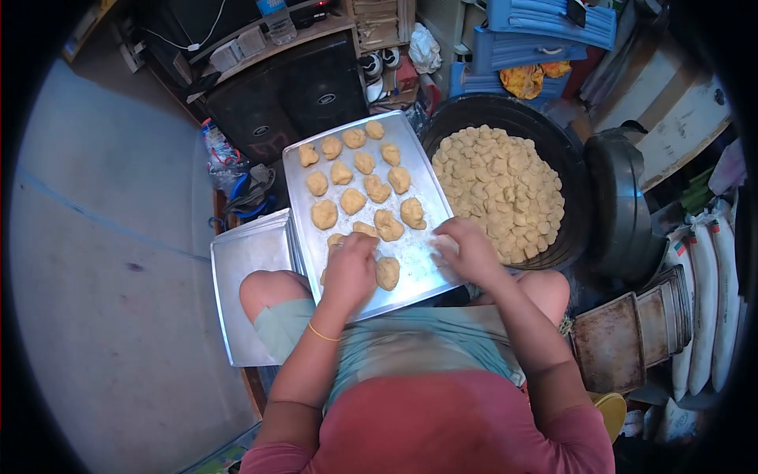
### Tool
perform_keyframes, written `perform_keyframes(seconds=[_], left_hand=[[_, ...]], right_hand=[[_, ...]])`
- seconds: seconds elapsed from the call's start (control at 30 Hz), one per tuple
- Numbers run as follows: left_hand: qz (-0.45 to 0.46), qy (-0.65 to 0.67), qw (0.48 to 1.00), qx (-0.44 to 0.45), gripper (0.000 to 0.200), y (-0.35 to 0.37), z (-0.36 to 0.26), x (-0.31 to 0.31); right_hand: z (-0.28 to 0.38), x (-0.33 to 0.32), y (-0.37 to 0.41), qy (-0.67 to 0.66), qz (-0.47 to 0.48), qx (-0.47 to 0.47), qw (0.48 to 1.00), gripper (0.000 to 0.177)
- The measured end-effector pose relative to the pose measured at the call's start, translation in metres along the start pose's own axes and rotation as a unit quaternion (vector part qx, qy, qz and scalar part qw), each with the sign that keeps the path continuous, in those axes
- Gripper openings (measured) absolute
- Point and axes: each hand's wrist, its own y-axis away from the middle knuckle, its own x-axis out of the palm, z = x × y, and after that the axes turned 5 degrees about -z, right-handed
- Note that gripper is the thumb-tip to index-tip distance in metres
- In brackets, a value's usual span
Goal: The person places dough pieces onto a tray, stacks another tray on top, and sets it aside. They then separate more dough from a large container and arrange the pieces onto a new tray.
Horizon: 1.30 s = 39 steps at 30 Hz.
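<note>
A metal baking tray (418, 278) rests across my lap, with several rough balls of tan dough (353, 201) in rows on it. My left hand (352, 272) is over the near left part of the tray, its fingers curled down among the dough balls. Whatever lies under that palm is hidden. At the tray's right edge is my right hand (467, 253), thumb and fingers apart, with nothing visible in it. Just beyond it, to the right, stands a large black tub (572, 158) with a heap of dough pieces (501, 193) inside.
Stacked metal trays (245, 253) lean by my left knee. Darker used trays (609, 344) stand at the right, beside white sacks (701, 308). Another black tub (624, 197) is tilted next to the first. Black speakers (292, 103) and blue drawers (529, 51) stand at the back.
</note>
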Motion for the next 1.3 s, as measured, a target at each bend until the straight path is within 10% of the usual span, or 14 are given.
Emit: perform_keyframes(seconds=[0.23,0.37,0.53,0.77,1.03,1.3], left_hand=[[0.003,-0.119,0.992,-0.029,0.024,-0.010,0.023,0.020],[-0.016,-0.167,0.986,-0.015,0.026,-0.008,0.034,0.032],[-0.046,-0.189,0.981,0.006,0.022,-0.001,0.039,0.038],[0.004,-0.087,0.995,-0.039,0.036,0.030,0.012,0.001],[0.039,-0.124,0.991,-0.025,0.031,0.046,0.014,0.016],[0.016,-0.010,0.995,-0.096,0.029,0.014,-0.022,0.049]], right_hand=[[0.014,0.077,-0.045,0.114,-0.048,-0.062,0.990,0.039],[0.020,0.075,-0.051,0.149,0.106,0.006,0.983,0.042],[0.031,0.077,-0.031,0.181,-0.005,-0.042,0.983,0.045],[0.055,0.070,0.010,0.006,0.132,-0.001,0.991,0.041],[0.033,0.025,0.009,-0.050,-0.078,0.045,0.995,0.033],[0.013,0.036,0.026,0.007,-0.014,0.016,1.000,0.050]])
